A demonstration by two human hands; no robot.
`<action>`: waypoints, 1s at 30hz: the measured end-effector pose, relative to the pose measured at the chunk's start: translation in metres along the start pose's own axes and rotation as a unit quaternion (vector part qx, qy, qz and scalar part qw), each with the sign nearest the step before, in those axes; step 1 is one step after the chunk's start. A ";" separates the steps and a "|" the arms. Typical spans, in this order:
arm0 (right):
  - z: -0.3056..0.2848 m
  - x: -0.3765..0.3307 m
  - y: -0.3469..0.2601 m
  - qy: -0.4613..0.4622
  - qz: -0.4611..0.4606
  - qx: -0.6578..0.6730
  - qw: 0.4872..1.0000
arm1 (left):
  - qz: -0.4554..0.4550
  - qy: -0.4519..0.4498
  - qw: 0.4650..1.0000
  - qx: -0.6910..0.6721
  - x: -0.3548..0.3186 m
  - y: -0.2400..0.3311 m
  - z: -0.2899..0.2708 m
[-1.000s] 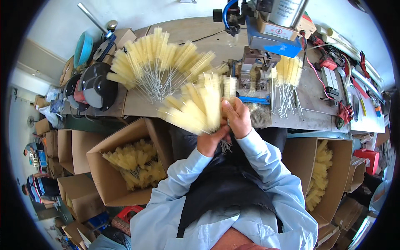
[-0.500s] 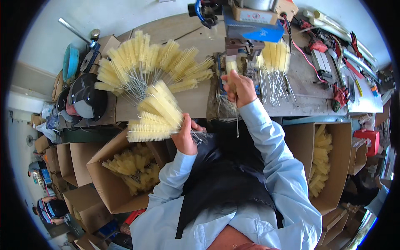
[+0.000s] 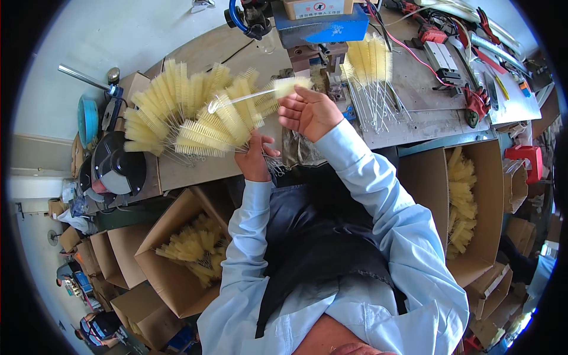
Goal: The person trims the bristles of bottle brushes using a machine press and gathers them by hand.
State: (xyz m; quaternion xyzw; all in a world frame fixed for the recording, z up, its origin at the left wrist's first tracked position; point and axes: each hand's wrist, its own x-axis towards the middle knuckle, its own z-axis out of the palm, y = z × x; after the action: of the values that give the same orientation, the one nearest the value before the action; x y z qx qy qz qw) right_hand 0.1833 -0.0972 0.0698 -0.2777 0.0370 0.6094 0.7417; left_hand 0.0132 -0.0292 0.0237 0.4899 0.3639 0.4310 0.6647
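My left hand [image 3: 254, 158] is closed around the wire stems of a bunch of pale yellow bottle brushes [image 3: 216, 127], held over the bench's front edge with the bristle heads fanned to the left. Between the thumb and fingers of my right hand [image 3: 312, 113] is a single bottle brush [image 3: 290, 87], gripped by its bristle head. Its wire stem points left, with the looped end over the bunch. Behind the bunch lies a fanned heap of similar brushes [image 3: 177, 89]. A press with a blue head [image 3: 322, 26] stands just beyond my right hand.
More brushes [image 3: 370, 62] lie to the right of the press. Cardboard boxes of brushes stand below the bench at left [image 3: 177, 284] and right [image 3: 488, 195]. A black-and-grey round tool [image 3: 121, 163] sits at the bench's left. Pliers [image 3: 476, 105] and other tools lie at right.
My right hand has moved left and away from the press, and its brush has swung from stem-down to stem-left. My left hand has raised the bunch toward the heap. The view has shifted.
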 end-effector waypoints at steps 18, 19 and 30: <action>0.035 0.020 0.042 0.053 -0.079 0.126 0.988 | 0.004 0.026 1.000 0.008 -0.001 -0.003 -0.001; 0.038 0.017 0.041 0.053 -0.074 0.127 0.988 | 0.008 0.016 1.000 0.008 -0.001 -0.005 -0.002; 0.038 0.067 0.053 0.118 -0.179 0.140 0.967 | -0.001 -0.009 1.000 -0.008 -0.004 -0.008 -0.003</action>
State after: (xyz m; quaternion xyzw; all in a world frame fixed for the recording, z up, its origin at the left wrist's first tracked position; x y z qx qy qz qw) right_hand 0.1408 -0.0151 0.0560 -0.2430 0.1594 0.4182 0.8606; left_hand 0.0110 -0.0328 0.0153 0.4881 0.3553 0.4287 0.6721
